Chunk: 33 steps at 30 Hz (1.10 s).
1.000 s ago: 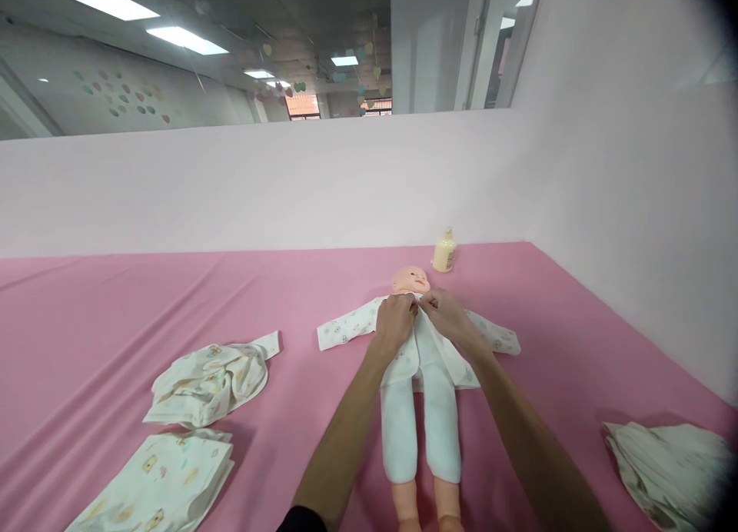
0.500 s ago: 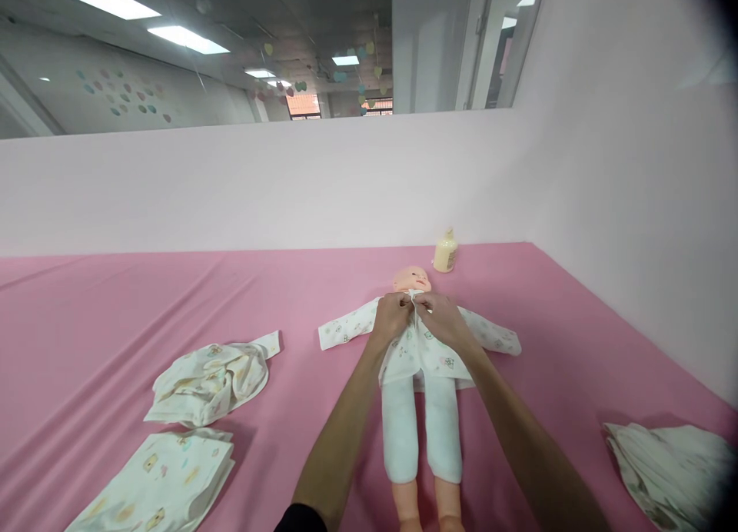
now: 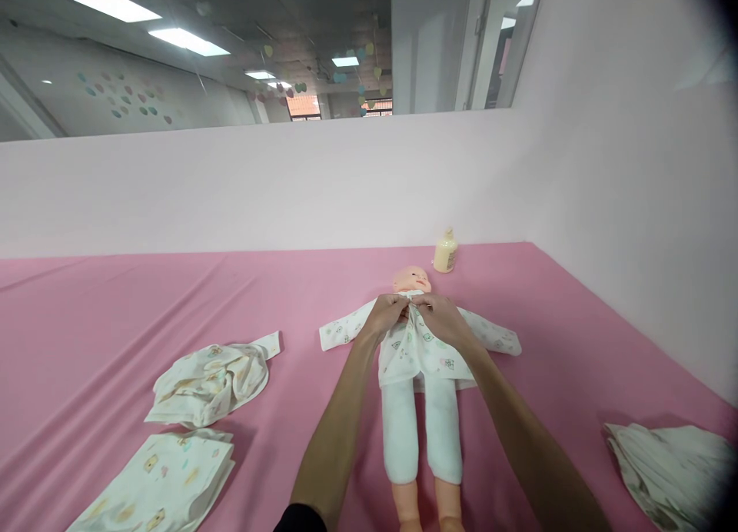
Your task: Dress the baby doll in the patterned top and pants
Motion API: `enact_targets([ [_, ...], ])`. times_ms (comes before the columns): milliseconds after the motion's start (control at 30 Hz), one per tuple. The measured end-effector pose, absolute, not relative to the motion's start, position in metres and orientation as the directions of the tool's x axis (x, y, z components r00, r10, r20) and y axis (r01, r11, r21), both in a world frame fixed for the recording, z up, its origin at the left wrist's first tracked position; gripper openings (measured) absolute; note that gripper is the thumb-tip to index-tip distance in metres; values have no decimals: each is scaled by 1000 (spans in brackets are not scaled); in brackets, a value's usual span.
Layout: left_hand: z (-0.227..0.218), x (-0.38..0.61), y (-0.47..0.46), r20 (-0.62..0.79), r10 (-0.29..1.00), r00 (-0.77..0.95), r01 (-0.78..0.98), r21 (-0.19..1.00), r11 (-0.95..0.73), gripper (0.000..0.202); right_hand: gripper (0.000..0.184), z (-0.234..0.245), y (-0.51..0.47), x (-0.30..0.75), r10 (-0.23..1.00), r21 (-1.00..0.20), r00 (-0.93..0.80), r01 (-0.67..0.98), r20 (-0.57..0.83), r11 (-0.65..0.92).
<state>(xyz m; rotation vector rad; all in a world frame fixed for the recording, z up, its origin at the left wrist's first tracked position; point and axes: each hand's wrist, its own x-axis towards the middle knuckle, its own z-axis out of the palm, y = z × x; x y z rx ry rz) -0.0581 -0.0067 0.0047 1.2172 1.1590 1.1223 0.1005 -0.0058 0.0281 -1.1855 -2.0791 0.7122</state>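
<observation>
A baby doll (image 3: 411,279) lies on its back on the pink sheet (image 3: 115,317), head away from me. It wears a white printed jacket (image 3: 418,346) with sleeves spread out and pale blue-white trousers (image 3: 423,424). My left hand (image 3: 387,314) and my right hand (image 3: 440,318) meet at the doll's chest just below the chin. Both pinch the two front edges of the jacket together at the collar. The jacket's front panels lie shut over the doll's belly.
A cream bottle (image 3: 445,253) stands behind the doll's head by the low pink wall. A crumpled printed garment (image 3: 211,379) and a folded one (image 3: 155,486) lie at the left. Another bunched cloth (image 3: 663,459) sits at the right near the side wall.
The jacket's front panels, open over the belly a second ago, now lie closed. My left hand has shifted a little up and left at the collar.
</observation>
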Motion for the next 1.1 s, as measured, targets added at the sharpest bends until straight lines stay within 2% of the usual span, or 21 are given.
enact_targets([
  [100,3,-57,-7,-1,997,72,59,998,-3,29,33,25,-3,101,901,-760,-362,507,240,406],
  [267,1,-55,-6,31,999,44,96,995,-35,29,32,22,-1,99,889,-678,-368,581,274,449],
  [367,0,-53,-5,31,999,-5,97,995,-31,26,29,23,-3,98,898,-697,-349,573,269,431],
  [500,1,-49,-6,32,998,-49,50,998,-30,21,26,23,-4,98,913,-830,-349,429,212,357],
  [600,5,-48,-7,-39,998,-50,-57,998,36,18,27,22,-3,99,914,-924,-377,274,150,265],
  [667,6,-48,-9,-88,995,-37,-100,991,84,17,29,21,-2,99,910,-945,-390,223,137,238],
  [733,8,-49,-12,-104,994,-29,-72,992,102,19,31,18,-3,99,913,-940,-379,231,151,252],
  [833,10,-50,-18,-47,997,-56,108,993,53,20,33,10,-12,99,930,-881,-314,365,189,302],
  [933,12,-49,-31,65,996,-57,345,938,-42,12,39,3,-29,101,932,-764,-298,547,205,343],
  [1000,14,-48,-42,110,994,12,492,864,-101,8,41,1,-41,101,931,-667,-316,655,185,355],
  [1100,13,-44,-60,154,986,59,696,702,-151,12,33,2,-54,97,931,-478,-320,799,176,365],
])
